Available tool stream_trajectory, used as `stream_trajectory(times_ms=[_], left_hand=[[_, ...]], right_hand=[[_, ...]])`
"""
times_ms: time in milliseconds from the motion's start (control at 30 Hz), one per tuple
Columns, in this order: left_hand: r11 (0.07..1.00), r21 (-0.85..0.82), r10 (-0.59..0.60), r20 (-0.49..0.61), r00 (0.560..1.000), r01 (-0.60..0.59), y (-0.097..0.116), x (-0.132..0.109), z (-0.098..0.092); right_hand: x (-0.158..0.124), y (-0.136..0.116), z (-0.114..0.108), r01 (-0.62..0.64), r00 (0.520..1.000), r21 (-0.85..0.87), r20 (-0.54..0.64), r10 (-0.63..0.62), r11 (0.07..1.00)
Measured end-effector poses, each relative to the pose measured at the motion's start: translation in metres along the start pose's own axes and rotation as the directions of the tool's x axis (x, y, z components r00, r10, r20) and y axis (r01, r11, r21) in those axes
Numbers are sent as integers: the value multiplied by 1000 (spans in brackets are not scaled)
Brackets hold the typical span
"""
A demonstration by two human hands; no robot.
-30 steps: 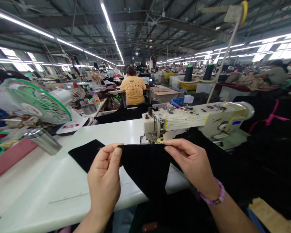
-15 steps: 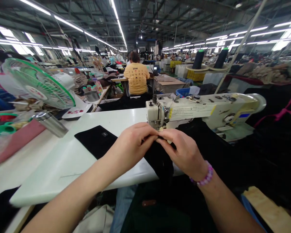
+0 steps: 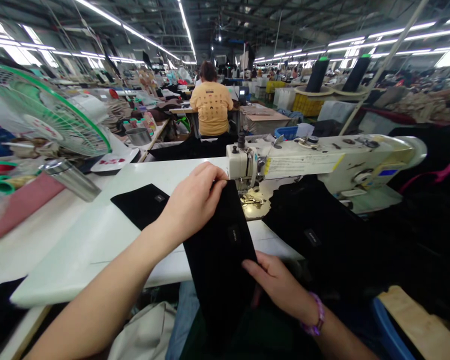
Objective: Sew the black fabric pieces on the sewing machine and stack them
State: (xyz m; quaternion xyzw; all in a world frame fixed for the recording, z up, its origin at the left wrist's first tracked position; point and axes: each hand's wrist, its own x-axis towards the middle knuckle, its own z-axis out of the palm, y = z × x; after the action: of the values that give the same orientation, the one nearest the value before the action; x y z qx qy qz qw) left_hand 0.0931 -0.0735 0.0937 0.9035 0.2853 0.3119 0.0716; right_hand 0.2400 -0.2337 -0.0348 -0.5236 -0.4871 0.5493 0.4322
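A black fabric piece (image 3: 221, 250) with a small dark label hangs over the front edge of the white table (image 3: 97, 265). My left hand (image 3: 195, 200) pinches its top edge, just left of the sewing machine's needle area. Lower down, my right hand (image 3: 275, 280), with a purple beaded bracelet at the wrist, grips the right edge between thumb and fingers. The sewing machine (image 3: 296, 160) stands beyond, its metal plate uncovered. To the left lies another black piece (image 3: 138, 205) with a small label. A labelled black fabric (image 3: 307, 215) spreads under the machine arm on the right.
On the left stand a green fan (image 3: 60, 110) and a steel flask (image 3: 71, 179). A person in a yellow shirt (image 3: 211, 107) sits ahead with their back to me. Dark thread cones (image 3: 317, 75) stand at the right. A blue tub (image 3: 390, 325) is at lower right.
My hands, together before, are now apart: the right has moved down along the fabric's edge, the left slightly up and left. The fabric is spread out, its label showing. The view has shifted slightly.
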Motion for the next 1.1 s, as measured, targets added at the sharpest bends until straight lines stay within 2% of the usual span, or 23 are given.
stream_trajectory(times_ms=[67, 133, 167, 233, 333, 433, 533, 667, 733, 800, 833, 867, 933, 967, 1000, 1033, 1100], left_hand=[[997, -69, -24, 51, 998, 27, -10, 1, 10], [986, -147, -64, 67, 996, 73, -17, 1, 13], [977, -186, -98, 58, 993, 108, -20, 1, 13], [948, -255, -192, 25, 981, 192, -23, 2, 10], [884, -342, -330, 23, 944, 318, -24, 3, 5], [838, -383, -401, 50, 915, 389, -24, 2, 4], [834, -387, -400, 63, 914, 392, -27, 0, 6], [841, -392, -368, 93, 925, 374, -31, -2, 7], [829, -418, -363, 106, 926, 372, -33, -4, 6], [797, -452, -392, 116, 912, 400, -35, -5, 6], [770, -473, -426, 119, 897, 428, -36, -6, 7], [733, -498, -471, 122, 874, 464, -37, -7, 7], [627, -561, -572, 141, 808, 541, -39, -8, 8], [574, -588, -612, 153, 775, 570, -40, -9, 9], [540, -603, -637, 162, 753, 587, -41, -9, 9], [530, -609, -646, 160, 746, 590, -42, -9, 8], [575, -595, -634, 109, 765, 562, -44, -10, 4]], right_hand=[[-9, 10, 0, 62, 990, -31, -127, -66, 998], [-15, 15, -3, 198, 938, -104, -269, -219, 975], [-17, 16, -5, 257, 911, -129, -300, -285, 958], [-19, 15, -11, 340, 880, -160, -293, -373, 927], [-19, 10, -18, 405, 866, -233, -213, -452, 884], [-18, 0, -23, 459, 852, -275, -132, -507, 845], [-16, -12, -27, 458, 875, -220, -56, -480, 861], [-13, -23, -30, 270, 962, -42, 49, -267, 962], [-11, -24, -28, 222, 970, -17, 108, -219, 975], [-8, -23, -26, 286, 957, -73, 70, -281, 955], [-7, -22, -24, 355, 933, -128, -13, -359, 926], [-5, -20, -21, 425, 882, -201, -130, -454, 883], [-4, -15, -17, 497, 697, -356, -379, -608, 791], [-4, -12, -15, 498, 600, -417, -468, -649, 761], [-5, -9, -13, 489, 533, -464, -511, -674, 738], [-7, -5, -12, 485, 514, -510, -490, -704, 710], [-13, 2, -12, 512, 564, -610, -294, -772, 606]])
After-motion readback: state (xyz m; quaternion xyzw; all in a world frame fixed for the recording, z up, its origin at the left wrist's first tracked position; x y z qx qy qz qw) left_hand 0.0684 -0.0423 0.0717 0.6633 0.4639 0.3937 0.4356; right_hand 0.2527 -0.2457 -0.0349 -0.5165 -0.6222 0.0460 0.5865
